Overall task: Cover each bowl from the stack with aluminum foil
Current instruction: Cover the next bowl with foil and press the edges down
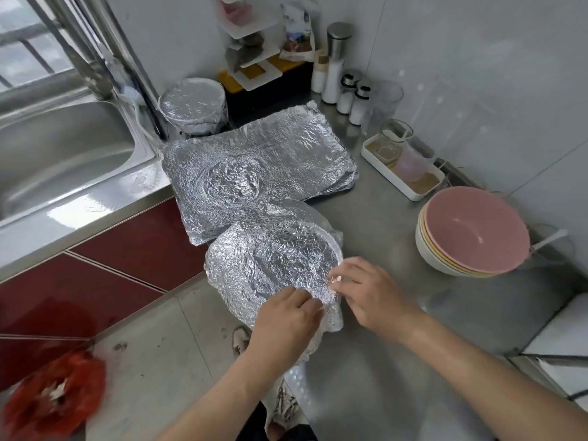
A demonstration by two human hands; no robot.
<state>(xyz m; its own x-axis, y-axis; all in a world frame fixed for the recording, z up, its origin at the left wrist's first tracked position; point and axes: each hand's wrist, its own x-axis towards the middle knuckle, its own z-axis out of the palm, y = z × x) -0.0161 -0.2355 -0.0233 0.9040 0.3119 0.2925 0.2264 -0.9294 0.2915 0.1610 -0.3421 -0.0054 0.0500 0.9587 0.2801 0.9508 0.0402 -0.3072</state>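
A bowl draped in crinkled aluminum foil (270, 259) sits at the near edge of the steel counter. My left hand (286, 316) pinches the foil at the bowl's near rim. My right hand (366, 291) pinches the foil right beside it, fingers curled on the rim's edge. A stack of loose foil sheets (254, 167) lies flat behind the bowl. A stack of bowls (471, 233), pink on top, stands to the right. Another foil-covered bowl (192, 105) sits at the back by the sink.
A steel sink (63, 148) lies at the left. Spice jars (350, 90) and a white tray with glass containers (401, 167) line the back wall. A white rack (251, 43) stands in the corner. Below the counter edge is tiled floor with a red bag (54, 396).
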